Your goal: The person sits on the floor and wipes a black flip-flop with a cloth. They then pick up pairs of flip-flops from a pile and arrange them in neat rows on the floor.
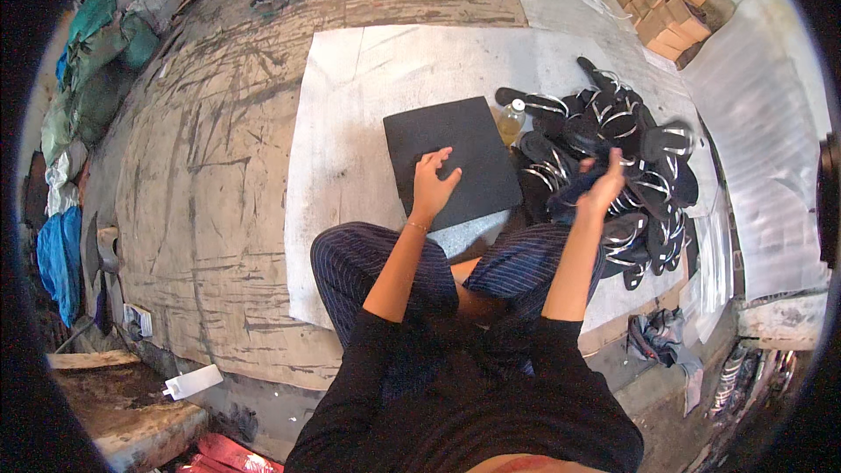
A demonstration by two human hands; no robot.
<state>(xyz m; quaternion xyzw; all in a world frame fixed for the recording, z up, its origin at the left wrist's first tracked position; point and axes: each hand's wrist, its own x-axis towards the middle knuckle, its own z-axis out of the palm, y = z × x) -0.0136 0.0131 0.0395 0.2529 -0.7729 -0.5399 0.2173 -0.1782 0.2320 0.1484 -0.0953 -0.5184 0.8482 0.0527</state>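
Over a flat black square pad [477, 153] in front of my crossed legs, my left hand [434, 182] is open, its fingers spread on or just above the surface. My right hand [603, 184] is at the near left side of a heap of black flip-flops [653, 184] with shiny silvery straps. Its fingers are closed around a dark blue, cloth-like piece [571, 193], partly hidden and slightly blurred. Between the pad and the heap stands a small clear bottle [511, 121] with yellowish liquid and a white cap.
Under the pad and heap lies a white sheet [342, 123] on scuffed brown flooring [201, 210]. Green and white sacks [114, 52] line the left side. Cardboard boxes [661, 13] are stacked at the far right. A crumpled grey cloth [661, 337] lies at the near right.
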